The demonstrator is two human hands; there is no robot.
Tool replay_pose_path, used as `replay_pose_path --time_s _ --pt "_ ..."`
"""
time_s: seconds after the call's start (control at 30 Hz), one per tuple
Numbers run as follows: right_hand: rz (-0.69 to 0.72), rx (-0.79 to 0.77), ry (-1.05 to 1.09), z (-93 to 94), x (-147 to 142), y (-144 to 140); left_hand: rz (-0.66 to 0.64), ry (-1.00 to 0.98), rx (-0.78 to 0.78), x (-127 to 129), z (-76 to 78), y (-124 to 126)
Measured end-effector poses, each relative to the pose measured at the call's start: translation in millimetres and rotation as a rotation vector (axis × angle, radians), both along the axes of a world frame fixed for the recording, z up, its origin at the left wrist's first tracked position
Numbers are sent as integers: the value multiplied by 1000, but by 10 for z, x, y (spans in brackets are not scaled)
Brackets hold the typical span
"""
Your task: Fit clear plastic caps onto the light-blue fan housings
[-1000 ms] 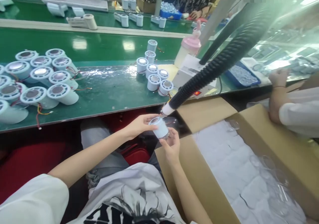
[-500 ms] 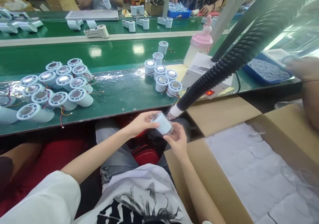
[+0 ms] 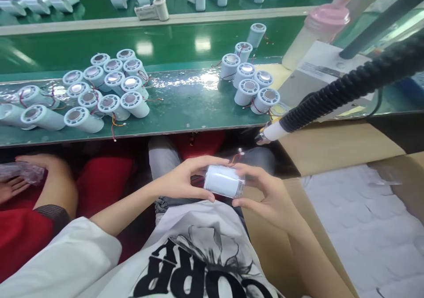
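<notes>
Over my lap, a light-blue cylindrical motor housing (image 3: 221, 181) lies on its side between both hands, with a clear plastic wrap or cover around it. My left hand (image 3: 188, 179) has thumb and fingers around its left end. At the right end, my right hand (image 3: 265, 192) grips the clear plastic edge. Thin red wires with a small white connector (image 3: 240, 151) stick up behind it. Just beyond, the metal-tipped nozzle (image 3: 263, 135) of a black corrugated hose (image 3: 324, 81) points toward my hands without touching them.
Several similar housings (image 3: 114, 106) stand on the green bench to the left, more (image 3: 247, 90) near a white machine (image 3: 321, 68). A pink-capped bottle (image 3: 311, 33) is behind it. An open cardboard box (image 3: 291, 227) with white contents sits at my right. A neighbour's hand (image 3: 16, 187) holds plastic at left.
The housing has moved away from the nozzle, toward my body, and turned more level. Its wires now show. My view has tilted down, and a neighbour's hand with plastic appears at left.
</notes>
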State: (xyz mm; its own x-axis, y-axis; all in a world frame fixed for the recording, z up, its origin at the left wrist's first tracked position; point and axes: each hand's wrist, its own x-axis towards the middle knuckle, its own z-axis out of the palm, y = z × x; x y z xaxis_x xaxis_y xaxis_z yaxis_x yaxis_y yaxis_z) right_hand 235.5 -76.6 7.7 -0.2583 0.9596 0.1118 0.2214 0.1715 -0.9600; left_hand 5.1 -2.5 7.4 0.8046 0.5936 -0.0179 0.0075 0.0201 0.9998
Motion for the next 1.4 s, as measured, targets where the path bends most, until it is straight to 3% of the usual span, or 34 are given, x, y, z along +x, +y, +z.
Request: replay_pose_path --time_s 0.43,0.77,1.13,1.4 --pt "58 -277 191 137 -97 77 41 -2 273 -129 88 -24" --pt "-2 -519 373 186 -199 138 23 -45 349 -153 100 -2" --pt "31 -749 511 49 -253 126 -7 -60 345 -165 83 3" --pt "83 -952 578 95 -343 147 -22 -78 344 -164 63 26"
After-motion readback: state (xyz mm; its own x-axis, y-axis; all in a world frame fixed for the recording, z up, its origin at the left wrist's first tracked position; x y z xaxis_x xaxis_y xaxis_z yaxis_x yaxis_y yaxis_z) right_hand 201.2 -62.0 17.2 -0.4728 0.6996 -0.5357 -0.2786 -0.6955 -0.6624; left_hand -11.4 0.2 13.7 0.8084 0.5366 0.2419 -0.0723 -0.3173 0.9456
